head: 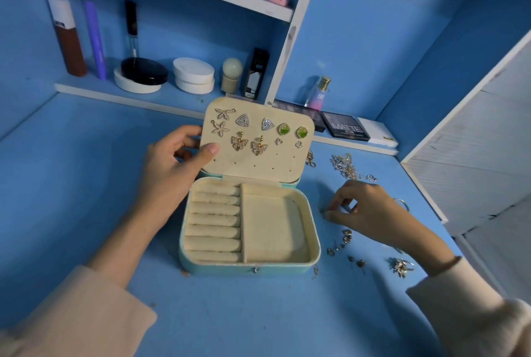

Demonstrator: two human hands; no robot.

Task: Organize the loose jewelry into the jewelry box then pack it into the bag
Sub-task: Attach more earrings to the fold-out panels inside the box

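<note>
A person in pale sleeves is working at a blue bench (258, 313), with the jewelry box (250, 267) sitting open at its middle. The box is lying with its long axis running left to right, its clasp facing the person and its hinge toward the back shelf (120, 92). The lid (253, 164) is standing up and leaning slightly back, its padded inner face turned to the camera and carrying rows of earrings (258, 134).

The left hand (175, 161) is holding the lid's left edge, its grip closing with the thumb on the inner face and the fingers behind. The right hand (362, 213) is reaching down to the bench just right of the box, its fingertips drawing together over a tiny piece (323, 211). Whether that grip is actually holding it cannot be told.

Loose jewelry is lying only on the right side: small earrings and studs (346, 237) near the box's right wall, a tangle of chains (347, 167) farther back, and a cluster of rings (400, 266) near the right wrist. That side is running narrow, ending at a white panelled wall (474, 155). Broad blue surface is stretching left of the box and in front of it. Behind the lid, cosmetics are crowding the low shelf, with an eyeshadow palette (344, 128) just to the right.
</note>
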